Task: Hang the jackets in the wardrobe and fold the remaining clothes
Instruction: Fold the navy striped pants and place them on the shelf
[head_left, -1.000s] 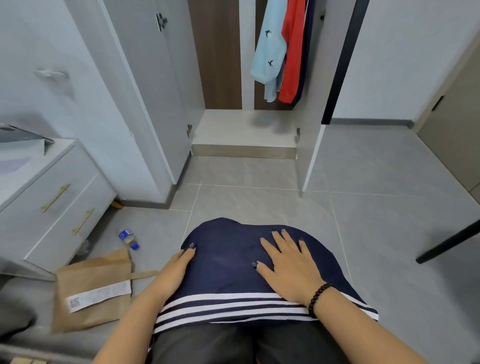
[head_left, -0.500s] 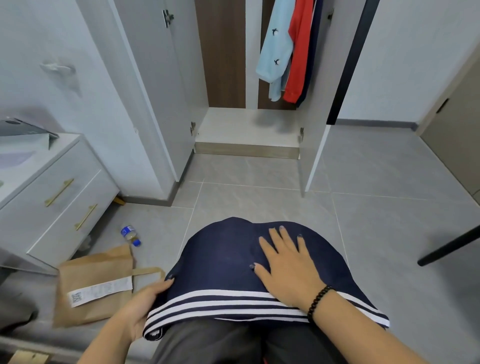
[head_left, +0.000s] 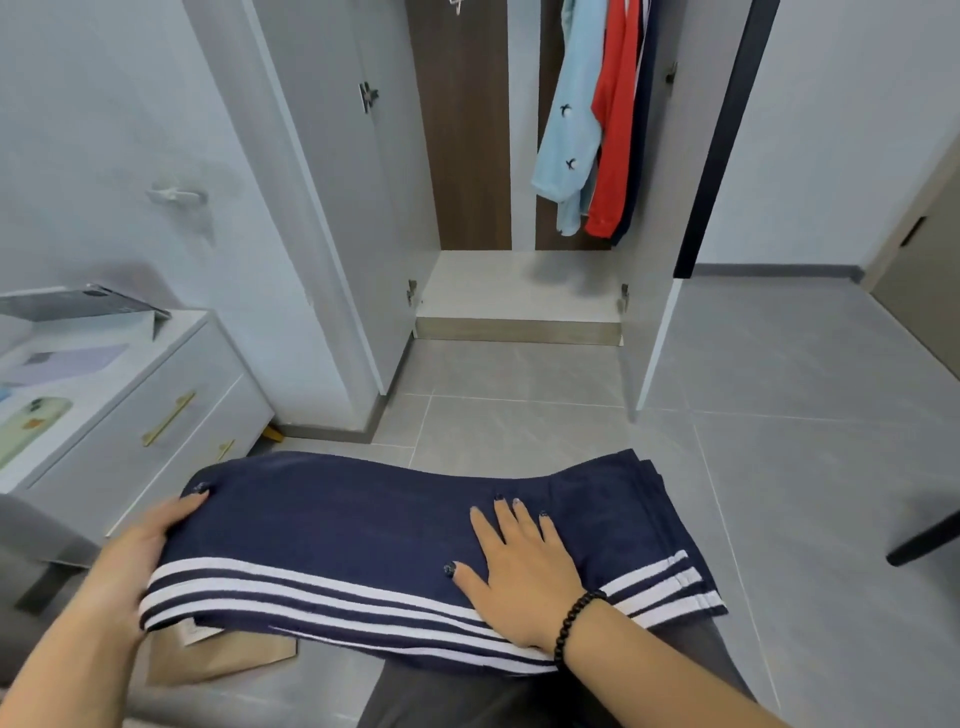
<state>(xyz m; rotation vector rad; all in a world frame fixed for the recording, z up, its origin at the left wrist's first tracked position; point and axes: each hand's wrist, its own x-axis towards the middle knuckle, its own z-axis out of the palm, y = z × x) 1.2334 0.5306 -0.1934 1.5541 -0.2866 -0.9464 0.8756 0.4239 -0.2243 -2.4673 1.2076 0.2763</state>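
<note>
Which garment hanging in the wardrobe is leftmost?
The light blue one, with small dark motifs; the red one hangs to its right.

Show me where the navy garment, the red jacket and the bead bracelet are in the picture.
navy garment (head_left: 332, 525): head view, on the plain dark cloth above the white stripes.
red jacket (head_left: 615, 130): head view, on the middle of the hanging red cloth.
bead bracelet (head_left: 571, 621): head view, on the black beads at the wrist.

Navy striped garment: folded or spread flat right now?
Folded. The navy striped garment shows stacked layered edges at its right end, across the person's lap; the right hand presses flat on it, and the left hand grips its left end.
</note>
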